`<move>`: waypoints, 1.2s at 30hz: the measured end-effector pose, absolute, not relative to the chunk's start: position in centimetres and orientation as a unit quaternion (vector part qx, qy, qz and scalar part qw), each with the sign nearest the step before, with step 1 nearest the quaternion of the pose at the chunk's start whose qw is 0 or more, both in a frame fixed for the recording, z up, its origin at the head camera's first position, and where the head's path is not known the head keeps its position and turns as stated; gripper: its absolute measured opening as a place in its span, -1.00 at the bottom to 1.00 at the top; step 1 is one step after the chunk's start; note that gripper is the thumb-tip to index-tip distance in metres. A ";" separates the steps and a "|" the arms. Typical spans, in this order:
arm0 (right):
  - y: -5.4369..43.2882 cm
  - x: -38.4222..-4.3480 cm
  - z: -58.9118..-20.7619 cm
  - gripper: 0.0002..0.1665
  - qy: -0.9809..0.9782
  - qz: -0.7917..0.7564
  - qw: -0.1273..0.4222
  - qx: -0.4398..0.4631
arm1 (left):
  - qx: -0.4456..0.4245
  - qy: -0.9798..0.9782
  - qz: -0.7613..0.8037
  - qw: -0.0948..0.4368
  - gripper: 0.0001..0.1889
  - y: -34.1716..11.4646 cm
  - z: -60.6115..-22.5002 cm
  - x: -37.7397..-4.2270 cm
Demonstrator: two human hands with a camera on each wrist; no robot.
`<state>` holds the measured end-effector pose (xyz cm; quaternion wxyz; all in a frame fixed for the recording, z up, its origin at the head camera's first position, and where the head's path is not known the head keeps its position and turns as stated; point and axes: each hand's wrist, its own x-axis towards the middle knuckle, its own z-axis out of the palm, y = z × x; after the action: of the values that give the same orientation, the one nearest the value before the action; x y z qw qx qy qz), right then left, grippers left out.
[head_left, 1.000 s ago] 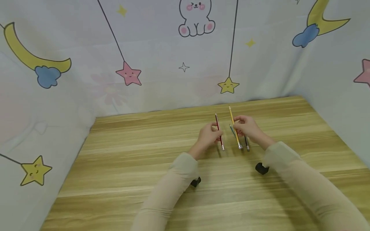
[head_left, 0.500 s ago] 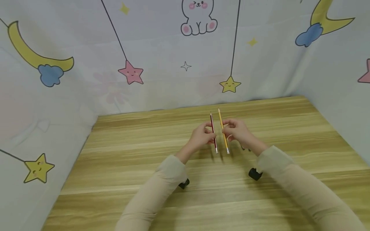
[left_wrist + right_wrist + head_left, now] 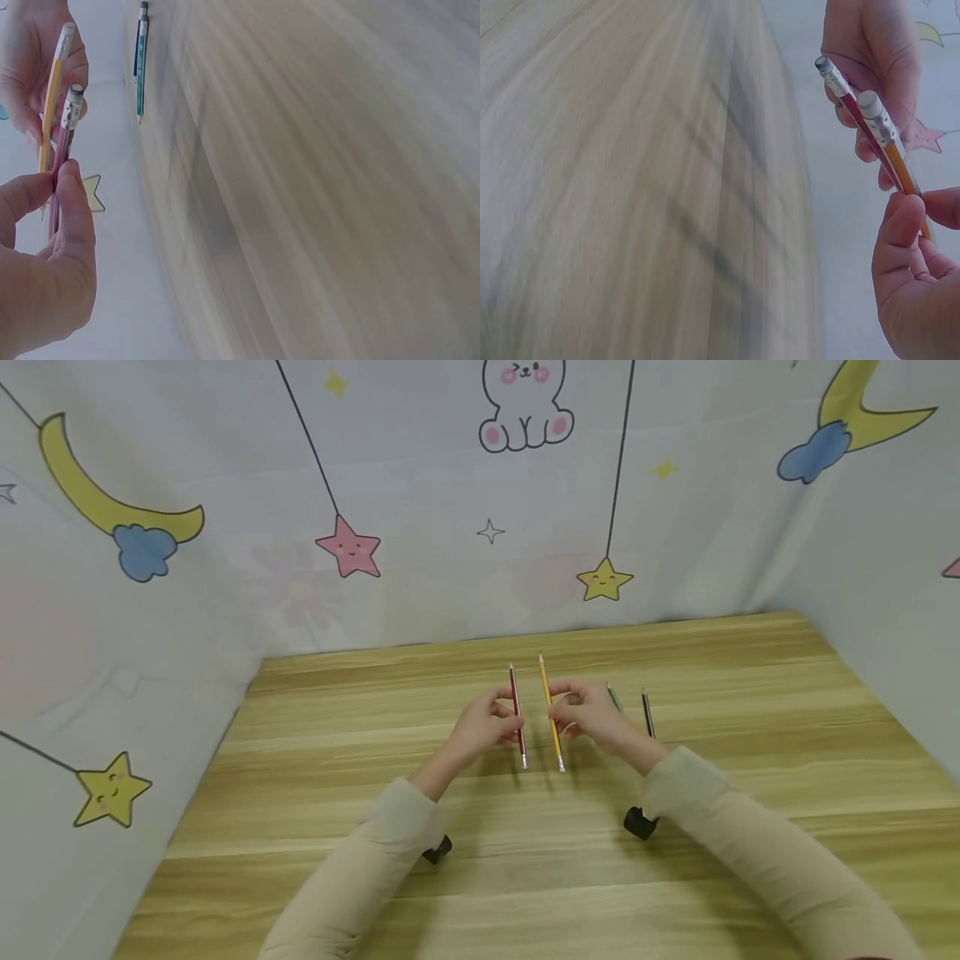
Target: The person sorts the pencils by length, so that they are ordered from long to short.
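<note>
My left hand pinches a dark red pencil between thumb and fingers, its eraser end toward me. Just to its right, my right hand pinches a yellow pencil, held nearly parallel to the red one with its point away from me. Both pencils are raised over the table, their shadows falling on the wood below. In the left wrist view the red pencil's metal band and dark eraser show clearly; the yellow pencil's pale eraser stands out in the right wrist view.
A green pencil and a black pencil lie on the wooden table right of my right hand, partly hidden behind it. A printed cloth rises along the table's back edge. Black wrist cameras hang below my sleeves.
Both hands have moved left and a little toward me, carrying the red and yellow pencils. The right hand has drawn away from the green and black pencils, which stay on the table.
</note>
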<state>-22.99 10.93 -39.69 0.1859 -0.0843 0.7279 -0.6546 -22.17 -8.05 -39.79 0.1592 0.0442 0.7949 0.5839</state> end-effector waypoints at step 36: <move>4.3 -25.7 -43.5 -0.58 0.839 -0.518 0.168 -0.023 | -0.027 0.820 0.543 0.179 -0.56 -15.3 -41.2 -20.3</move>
<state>-25.67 4.31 -43.47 0.1678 -0.0231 0.8386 -0.5178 -20.25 -15.29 -41.16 0.1791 -0.0266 0.8198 0.5433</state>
